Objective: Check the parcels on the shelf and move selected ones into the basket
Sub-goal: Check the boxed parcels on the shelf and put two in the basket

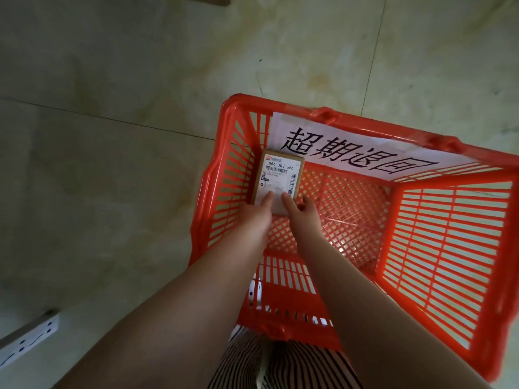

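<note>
Both hands, left hand [259, 204] and right hand [299, 204], are pinching the near end of the parcel [276, 179], setting it in the basket [438, 234] corner; letting go comes next, I'd judge.

You have one red basket [449, 248] in front of you. Inside it, at its far left corner, lies one parcel [276, 175], and one paper sign [351, 147] lines its far wall. Left of the basket, one power strip [28, 336] lies on the floor.
</note>
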